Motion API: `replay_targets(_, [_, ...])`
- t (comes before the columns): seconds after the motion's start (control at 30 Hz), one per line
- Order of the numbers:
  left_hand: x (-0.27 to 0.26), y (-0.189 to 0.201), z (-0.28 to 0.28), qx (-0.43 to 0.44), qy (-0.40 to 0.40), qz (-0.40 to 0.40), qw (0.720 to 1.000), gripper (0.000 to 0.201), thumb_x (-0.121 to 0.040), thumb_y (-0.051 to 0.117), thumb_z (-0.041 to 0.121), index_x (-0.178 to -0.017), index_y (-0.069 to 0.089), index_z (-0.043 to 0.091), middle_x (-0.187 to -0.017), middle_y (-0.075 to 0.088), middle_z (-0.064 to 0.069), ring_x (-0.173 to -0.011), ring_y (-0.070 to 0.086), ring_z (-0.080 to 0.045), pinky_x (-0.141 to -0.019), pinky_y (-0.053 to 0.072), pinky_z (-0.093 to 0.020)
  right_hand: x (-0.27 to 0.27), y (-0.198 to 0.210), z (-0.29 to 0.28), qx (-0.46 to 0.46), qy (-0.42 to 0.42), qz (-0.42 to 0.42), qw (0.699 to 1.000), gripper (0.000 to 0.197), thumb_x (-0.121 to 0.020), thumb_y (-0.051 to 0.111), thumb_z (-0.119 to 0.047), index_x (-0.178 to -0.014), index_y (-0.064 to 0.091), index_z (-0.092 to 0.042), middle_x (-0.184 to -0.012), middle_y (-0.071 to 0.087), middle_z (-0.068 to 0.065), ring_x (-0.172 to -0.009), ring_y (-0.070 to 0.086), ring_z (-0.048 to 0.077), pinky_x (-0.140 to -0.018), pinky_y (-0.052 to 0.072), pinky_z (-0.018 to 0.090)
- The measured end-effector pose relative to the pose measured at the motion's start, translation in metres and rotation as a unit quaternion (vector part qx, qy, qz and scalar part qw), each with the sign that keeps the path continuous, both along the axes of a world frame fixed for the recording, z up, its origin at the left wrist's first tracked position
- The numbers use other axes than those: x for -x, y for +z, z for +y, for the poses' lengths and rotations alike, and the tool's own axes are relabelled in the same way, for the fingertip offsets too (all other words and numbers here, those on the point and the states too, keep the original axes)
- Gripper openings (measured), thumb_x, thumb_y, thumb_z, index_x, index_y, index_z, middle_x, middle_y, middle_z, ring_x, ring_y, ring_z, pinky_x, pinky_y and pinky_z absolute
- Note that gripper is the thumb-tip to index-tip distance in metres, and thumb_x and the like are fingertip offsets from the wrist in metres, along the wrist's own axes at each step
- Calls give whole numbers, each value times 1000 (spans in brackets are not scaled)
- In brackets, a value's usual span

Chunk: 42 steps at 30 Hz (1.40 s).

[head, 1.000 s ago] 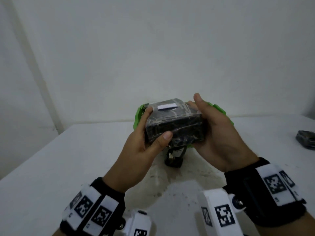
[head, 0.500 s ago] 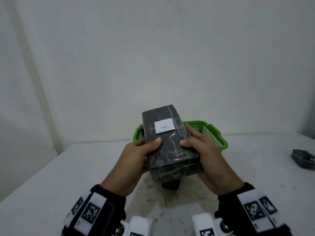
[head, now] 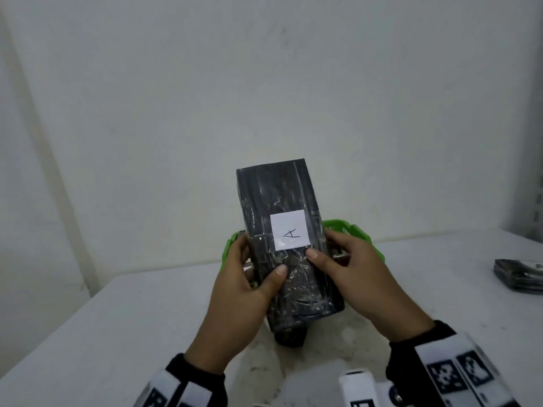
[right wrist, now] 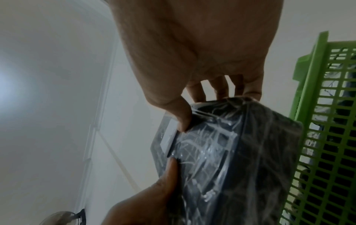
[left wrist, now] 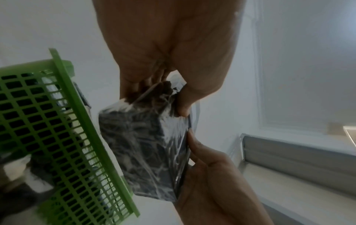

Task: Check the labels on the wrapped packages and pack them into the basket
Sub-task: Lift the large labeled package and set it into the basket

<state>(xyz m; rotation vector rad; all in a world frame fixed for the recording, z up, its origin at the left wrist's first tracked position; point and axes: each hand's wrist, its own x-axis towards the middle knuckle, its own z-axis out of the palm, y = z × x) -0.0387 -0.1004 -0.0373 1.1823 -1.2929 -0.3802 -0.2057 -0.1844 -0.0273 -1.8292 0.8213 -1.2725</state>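
Note:
I hold a black package (head: 282,201) wrapped in clear film up in front of me, tilted so its top face looks at me. A white label (head: 289,234) with a handwritten mark sits on that face. My left hand (head: 249,289) grips its left side, thumb on the front. My right hand (head: 352,274) grips the right side, thumb just under the label. Both wrist views show the package (left wrist: 146,152) (right wrist: 237,159) between the two hands. The green mesh basket (head: 357,235) stands on the table behind it, mostly hidden, with dark wrapped things inside (left wrist: 38,167).
Another dark wrapped package (head: 520,277) lies at the right edge of the white table (head: 117,318). A small dark object (head: 291,336) sits on the table under the held package. A white wall stands close behind the basket.
The package has been tipped up and raised toward me, so the label now faces me squarely. Both thumbs slid lower on its front face.

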Motion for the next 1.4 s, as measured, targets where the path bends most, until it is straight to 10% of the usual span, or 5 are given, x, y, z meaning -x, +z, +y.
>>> replay_targets(0.3, [-5,19,18,-18,140,-213,967,49,-92,63,46,-134,42,58,-98,59,43,-88,61,18,-69,48,-2,-2,6,10,-31,129,-56,990,28,-98,65,-41,-122,75,-29,-115,78,-15,-109,72,4,-97,57,34])
replay_targets(0.43, [-3,18,16,-4,71,-176,982,54,-91,68,35,-136,43,51,-104,61,43,-97,56,28,-73,43,4,3,11,13,-75,158,-105,979,31,-95,53,-49,-100,76,-28,-93,80,-19,-90,76,2,-73,59,18])
replay_targets(0.63, [1,29,26,-61,-64,-25,996,67,-70,33,93,-118,58,54,-107,70,33,-100,66,12,-71,54,-8,5,11,15,-136,173,-111,969,56,-75,47,-79,-95,83,-40,-107,80,-10,-106,76,14,-106,55,43])
replay_targets(0.83, [1,32,24,-92,-54,55,993,80,-64,20,88,-110,70,45,-115,75,12,-114,68,-12,-97,55,-45,5,11,12,-165,139,-78,973,96,-68,48,-93,-129,72,-24,-126,74,-1,-113,74,21,-113,48,52])
replay_targets(1.4, [-25,27,18,-104,-102,-15,989,66,-95,61,46,-154,33,37,-153,45,15,-147,36,-7,-123,27,-43,11,13,12,-179,166,-100,964,55,-77,57,-76,-108,78,-36,-112,79,-1,-110,74,22,-112,46,58])
